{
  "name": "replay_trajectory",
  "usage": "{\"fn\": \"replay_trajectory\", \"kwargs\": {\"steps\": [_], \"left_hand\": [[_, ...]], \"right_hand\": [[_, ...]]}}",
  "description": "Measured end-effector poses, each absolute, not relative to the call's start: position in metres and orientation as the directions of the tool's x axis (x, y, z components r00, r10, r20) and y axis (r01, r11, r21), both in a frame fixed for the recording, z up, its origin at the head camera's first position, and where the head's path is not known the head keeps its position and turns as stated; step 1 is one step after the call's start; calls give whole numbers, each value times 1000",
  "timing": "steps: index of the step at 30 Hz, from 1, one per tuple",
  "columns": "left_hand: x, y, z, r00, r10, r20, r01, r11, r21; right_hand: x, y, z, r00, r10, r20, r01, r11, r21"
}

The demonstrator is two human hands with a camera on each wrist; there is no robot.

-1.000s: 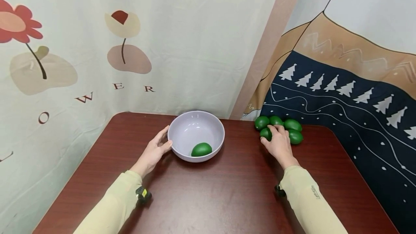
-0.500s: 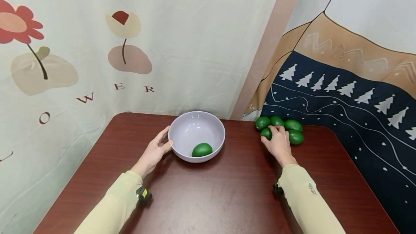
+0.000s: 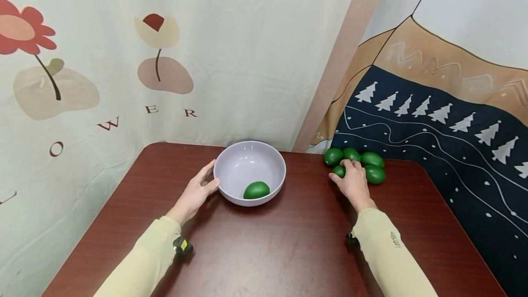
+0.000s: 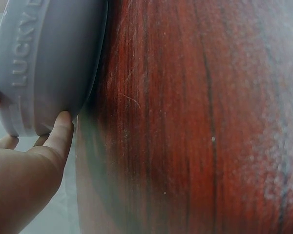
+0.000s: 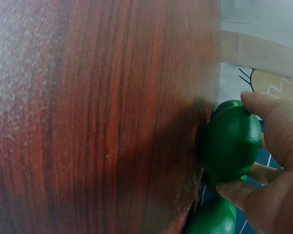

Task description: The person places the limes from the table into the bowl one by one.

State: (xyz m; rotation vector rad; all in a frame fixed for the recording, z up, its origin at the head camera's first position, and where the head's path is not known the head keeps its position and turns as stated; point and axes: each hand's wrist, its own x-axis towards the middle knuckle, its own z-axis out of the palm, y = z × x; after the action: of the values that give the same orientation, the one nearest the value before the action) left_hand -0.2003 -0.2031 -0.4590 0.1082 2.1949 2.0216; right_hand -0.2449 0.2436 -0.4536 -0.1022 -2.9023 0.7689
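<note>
In the head view my left hand holds the left side of a pale lilac bowl, thumb at the rim. The left wrist view has its fingertips against the bowl's outer wall, with raised lettering. One green lime lies inside the bowl, near its front. At the right, my right hand grips another lime between thumb and fingers; from the head camera this lime is partly hidden by the hand. More limes, such as one at the back left and one at the front right, lie close around it.
Everything stands on a dark red-brown wooden table with rounded far corners. Right behind the table hangs a pale printed curtain; a navy cloth with white trees hangs at the right. Bowl and limes are near the far edge.
The lime in my right hand has shifted slightly to the right and is a little more covered by the hand. My left hand and the bowl stay in place.
</note>
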Motion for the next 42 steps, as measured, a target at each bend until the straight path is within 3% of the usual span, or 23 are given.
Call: {"fn": "replay_trajectory", "kwargs": {"steps": [32,42], "left_hand": [[-200,-203,-459,-985,157,-73,-60,86,994],[-200,-203,-458,-987,142,-79,-68,79,995]], "right_hand": [[-239,247,-449,-992,129,8,108,859,-500],[-238,249,-451,-992,123,39,87,857,-508]]}}
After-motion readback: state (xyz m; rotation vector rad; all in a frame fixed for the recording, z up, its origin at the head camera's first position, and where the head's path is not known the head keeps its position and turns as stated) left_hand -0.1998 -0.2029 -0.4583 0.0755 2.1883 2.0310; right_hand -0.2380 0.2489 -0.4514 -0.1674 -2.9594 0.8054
